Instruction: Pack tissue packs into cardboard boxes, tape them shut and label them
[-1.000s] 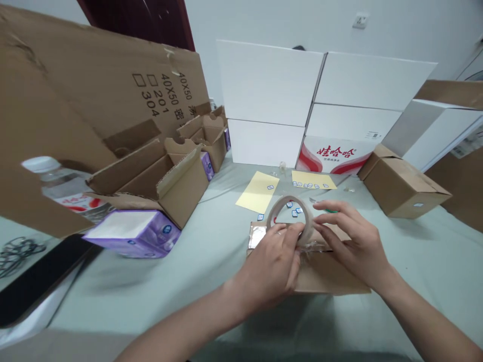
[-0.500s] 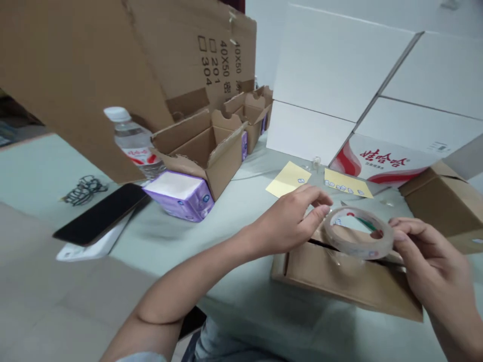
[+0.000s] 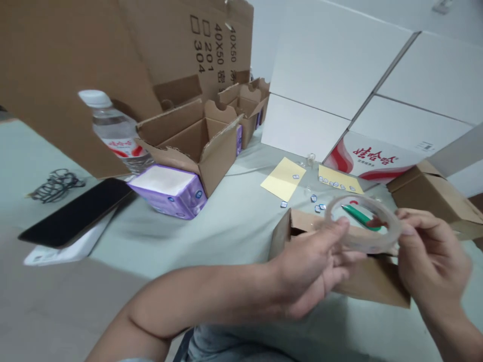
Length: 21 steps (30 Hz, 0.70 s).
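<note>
A roll of clear tape is held tilted above a small closed cardboard box. My right hand pinches the roll's right rim between thumb and fingers. At the roll's near left rim, my left hand has its thumb pressed on top and its fingers curled below. Through the ring of the roll shows a green pen lying behind the box. Several tiny card-like pieces are scattered on the table beyond the box. My left hand covers part of the box.
Yellow paper sheets lie further back, before stacked white cartons. To the left are an open cardboard box, a purple tissue pack, a water bottle, a phone and a coiled cable. Another brown box stands right.
My left hand has come down from behind the roll's left side and turned, its thumb now on the near rim. My right hand still holds the roll. The view has shifted slightly right.
</note>
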### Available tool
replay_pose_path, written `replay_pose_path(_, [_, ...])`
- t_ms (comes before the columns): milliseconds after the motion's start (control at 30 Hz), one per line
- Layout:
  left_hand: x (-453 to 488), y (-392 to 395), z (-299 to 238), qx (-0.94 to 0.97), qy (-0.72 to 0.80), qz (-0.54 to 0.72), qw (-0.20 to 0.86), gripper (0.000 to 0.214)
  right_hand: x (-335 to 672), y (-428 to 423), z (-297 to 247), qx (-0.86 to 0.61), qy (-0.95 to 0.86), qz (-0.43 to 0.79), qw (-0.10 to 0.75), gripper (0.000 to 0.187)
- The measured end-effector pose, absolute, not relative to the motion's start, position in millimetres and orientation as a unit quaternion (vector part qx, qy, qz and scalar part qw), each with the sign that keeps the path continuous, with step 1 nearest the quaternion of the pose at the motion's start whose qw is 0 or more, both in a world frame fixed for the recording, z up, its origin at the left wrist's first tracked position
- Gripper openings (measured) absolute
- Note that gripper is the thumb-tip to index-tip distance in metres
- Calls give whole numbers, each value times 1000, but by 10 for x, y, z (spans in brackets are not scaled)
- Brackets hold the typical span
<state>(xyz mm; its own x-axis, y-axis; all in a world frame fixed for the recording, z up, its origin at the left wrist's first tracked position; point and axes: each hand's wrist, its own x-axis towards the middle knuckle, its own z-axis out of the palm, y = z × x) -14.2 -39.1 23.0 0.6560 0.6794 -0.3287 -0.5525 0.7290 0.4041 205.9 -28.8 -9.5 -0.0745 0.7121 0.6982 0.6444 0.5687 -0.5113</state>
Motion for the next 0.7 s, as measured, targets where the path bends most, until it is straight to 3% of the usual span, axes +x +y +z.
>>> replay_pose_path(167, [-50, -145, 238, 183, 260, 476, 820, 18, 1948, -338, -42, -379, -815, -53, 435, 16])
replay_pose_path(400, [-169, 16, 76, 523, 308, 446, 658, 19, 2090, -400, -131, -359, -870, -25, 337, 16])
replay_pose_path(700, [-311, 163, 219, 746, 374, 350, 426, 26, 2131, -389, -79, -305, -915, -62, 257, 21])
